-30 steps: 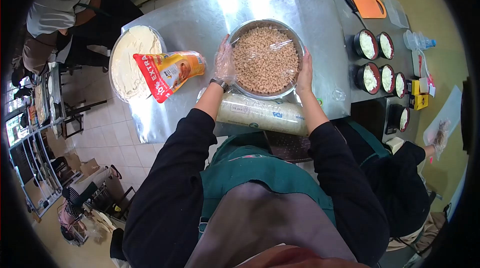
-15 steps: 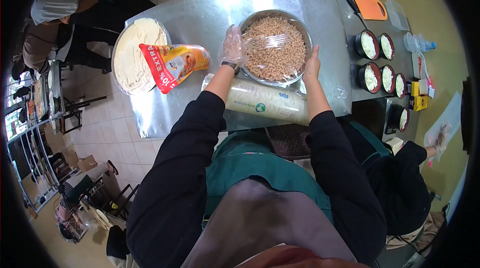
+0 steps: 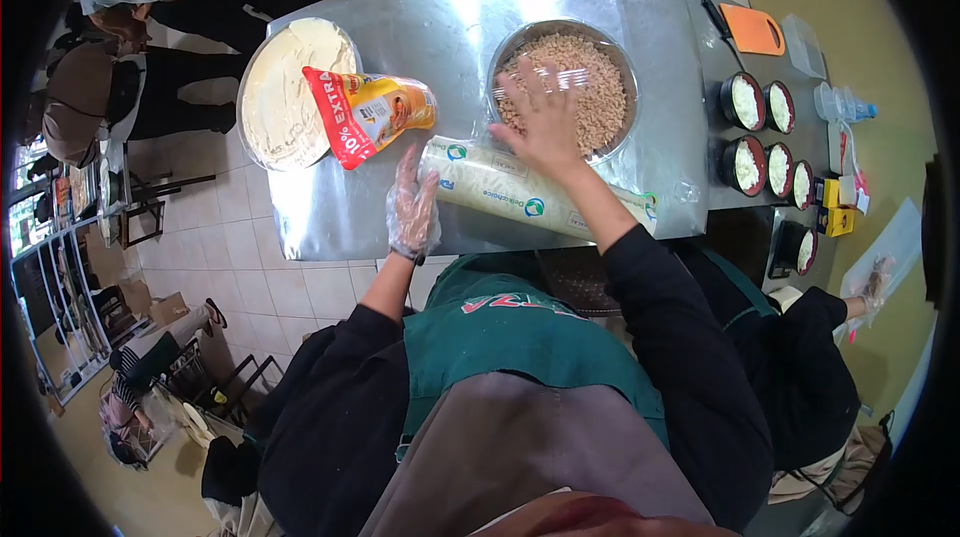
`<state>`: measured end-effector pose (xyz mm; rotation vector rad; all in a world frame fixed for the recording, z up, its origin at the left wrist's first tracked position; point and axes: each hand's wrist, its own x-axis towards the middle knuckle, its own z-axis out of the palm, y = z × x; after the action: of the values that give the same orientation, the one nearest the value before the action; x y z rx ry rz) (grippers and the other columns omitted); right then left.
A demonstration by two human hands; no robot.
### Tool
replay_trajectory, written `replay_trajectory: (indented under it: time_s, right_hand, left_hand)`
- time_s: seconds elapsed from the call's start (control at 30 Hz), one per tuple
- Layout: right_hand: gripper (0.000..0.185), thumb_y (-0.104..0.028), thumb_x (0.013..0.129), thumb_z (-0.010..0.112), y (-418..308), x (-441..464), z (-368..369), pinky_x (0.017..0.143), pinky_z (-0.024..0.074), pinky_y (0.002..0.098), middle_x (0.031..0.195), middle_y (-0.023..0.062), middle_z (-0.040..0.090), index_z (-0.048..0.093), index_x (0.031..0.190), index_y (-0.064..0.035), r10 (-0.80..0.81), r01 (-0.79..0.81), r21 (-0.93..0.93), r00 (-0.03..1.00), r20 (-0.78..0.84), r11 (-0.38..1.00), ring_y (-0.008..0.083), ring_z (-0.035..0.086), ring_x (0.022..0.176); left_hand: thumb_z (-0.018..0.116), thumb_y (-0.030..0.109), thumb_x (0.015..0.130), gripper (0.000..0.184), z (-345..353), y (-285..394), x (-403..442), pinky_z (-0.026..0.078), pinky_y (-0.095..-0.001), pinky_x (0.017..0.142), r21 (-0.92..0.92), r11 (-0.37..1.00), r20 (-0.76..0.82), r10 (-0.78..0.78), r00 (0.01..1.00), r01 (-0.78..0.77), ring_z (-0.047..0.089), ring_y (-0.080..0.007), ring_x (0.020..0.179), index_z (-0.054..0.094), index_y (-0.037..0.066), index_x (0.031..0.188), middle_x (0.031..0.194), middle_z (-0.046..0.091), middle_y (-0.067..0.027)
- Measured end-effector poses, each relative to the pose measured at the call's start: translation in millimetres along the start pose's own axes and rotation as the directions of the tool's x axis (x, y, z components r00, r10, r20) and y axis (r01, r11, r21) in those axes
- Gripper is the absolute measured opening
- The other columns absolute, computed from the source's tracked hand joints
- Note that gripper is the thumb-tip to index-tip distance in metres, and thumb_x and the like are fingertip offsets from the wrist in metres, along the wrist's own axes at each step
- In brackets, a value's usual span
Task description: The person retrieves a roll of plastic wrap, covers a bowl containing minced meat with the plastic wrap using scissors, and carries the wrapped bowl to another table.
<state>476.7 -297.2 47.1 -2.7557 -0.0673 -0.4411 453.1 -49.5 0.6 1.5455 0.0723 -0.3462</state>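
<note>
My bare right hand (image 3: 548, 122) lies over the film-covered metal bowl (image 3: 630, 72), fingers spread on the clear plastic wrap. Under the film sit small light-brown pieces (image 3: 595, 87). My left hand (image 3: 412, 207), in a clear plastic glove, is open at the left end of a thick roll of plastic wrap (image 3: 500, 187); whether it touches the roll I cannot tell. The roll lies slantwise near the table's front edge, below the bowl. A red and yellow pouch (image 3: 375, 112) leans on the rim of a round container of pale cream spread (image 3: 290, 97).
Several dark bowls of white shreds (image 3: 745, 102) stand on the right counter, near an orange cutting board (image 3: 752, 30), a knife (image 3: 715, 17) and yellow boxes (image 3: 835, 207). A co-worker's gloved hand (image 3: 878, 282) is at far right. Other people stand at upper left.
My left hand has left the bowl's side and come down to the roll's left end. My right hand has moved from the bowl's right rim onto its film cover.
</note>
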Motion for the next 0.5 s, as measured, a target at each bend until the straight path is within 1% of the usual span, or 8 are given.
replay_trajectory:
  time_s: [0.03,0.07,0.1,0.2,0.27,0.4,0.47,0.5]
  right_hand:
    - [0.061,-0.046,0.085,0.056,-9.0,1.7,16.8,0.111,0.0044,0.0569,0.152,0.0061,0.019,0.039,0.139,-0.0226,-0.039,0.037,0.024,0.997,0.068,0.999,0.0331,0.01,0.141]
    - [0.059,-0.046,0.086,0.054,-12.8,3.0,31.5,0.11,0.0039,0.0585,0.153,0.0051,0.016,0.039,0.139,-0.0246,-0.08,0.074,0.049,0.988,0.135,0.996,0.0329,0.008,0.141]
    - [0.059,-0.046,0.086,0.054,-12.7,4.1,43.8,0.11,0.0039,0.0585,0.153,0.0051,0.016,0.039,0.139,-0.0246,-0.087,0.08,0.05,0.987,0.136,0.996,0.0329,0.008,0.141]
    - [0.055,-0.04,0.089,0.052,-11.1,13.2,64.8,0.109,0.0029,0.0612,0.153,0.0056,0.016,0.038,0.14,-0.0247,-0.06,0.069,-0.052,0.985,0.162,0.996,0.0322,0.007,0.141]
    - [0.053,-0.035,0.09,0.051,-8.8,11.3,69.6,0.108,0.0035,0.0639,0.153,0.0068,0.017,0.037,0.14,-0.0248,-0.059,0.101,-0.179,0.972,0.228,0.979,0.0319,0.008,0.141]
    - [0.055,-0.036,0.089,0.053,-6.4,17.6,76.5,0.106,0.0044,0.0659,0.152,0.0079,0.018,0.037,0.14,-0.0247,-0.054,0.085,-0.165,0.981,0.186,0.983,0.0322,0.009,0.141]
    - [0.055,-0.038,0.089,0.052,-5.8,18.8,77.4,0.106,0.0053,0.0661,0.152,0.0082,0.019,0.037,0.14,-0.0244,-0.056,0.072,-0.125,0.99,0.129,0.99,0.0325,0.009,0.141]
    - [0.056,-0.041,0.089,0.052,-5.7,18.6,77.3,0.105,0.0055,0.0668,0.151,0.0087,0.02,0.037,0.14,-0.0238,-0.06,0.077,-0.127,0.99,0.131,0.989,0.0321,0.01,0.141]
  left_hand:
    - [0.055,0.028,0.092,0.056,-0.6,1.4,8.1,0.034,-0.0347,0.103,0.264,0.96,-0.013,0.098,0.995,-0.091,0.044,-0.0243,0.123,0.036,0.0,0.136,0.136,0.045,-0.0155]
    - [0.055,0.028,0.092,0.056,1.4,-0.9,15.1,0.034,-0.0347,0.103,0.262,0.961,-0.02,0.1,0.995,-0.091,0.044,-0.0243,0.123,0.036,0.0,0.136,0.136,0.045,-0.0155]
    - [0.052,0.03,0.093,0.053,5.5,-4.1,20.8,0.035,-0.0334,0.101,0.226,0.97,-0.034,0.099,0.994,-0.089,0.047,-0.0233,0.12,0.039,0.001,0.135,0.132,0.048,-0.0146]
    - [0.049,0.032,0.095,0.047,7.8,-11.7,29.1,0.038,-0.0321,0.099,0.173,0.981,-0.071,0.103,0.992,-0.089,0.05,-0.022,0.115,0.046,0.001,0.13,0.126,0.053,-0.0136]
    - [0.049,0.033,0.095,0.045,6.2,-14.5,30.6,0.04,-0.0322,0.096,0.239,0.968,-0.087,0.099,0.991,-0.076,0.052,-0.0211,0.113,0.05,0.002,0.128,0.124,0.055,-0.0142]
    - [0.052,0.035,0.094,0.045,-0.9,-3.3,21.4,0.042,-0.0312,0.093,0.21,0.978,-0.113,0.015,0.994,0.009,0.054,-0.0192,0.108,0.053,0.002,0.125,0.122,0.056,-0.0134]
    - [0.056,0.036,0.092,0.053,-15.1,0.2,21.7,0.043,-0.0303,0.091,0.477,0.868,-0.043,-0.132,0.99,0.137,0.055,-0.0193,0.105,0.046,0.003,0.132,0.121,0.056,-0.0159]
    - [0.056,0.036,0.092,0.053,-18.0,1.5,20.9,0.043,-0.0303,0.091,0.475,0.869,-0.04,-0.135,0.99,0.138,0.055,-0.0193,0.105,0.046,0.003,0.132,0.121,0.056,-0.0159]
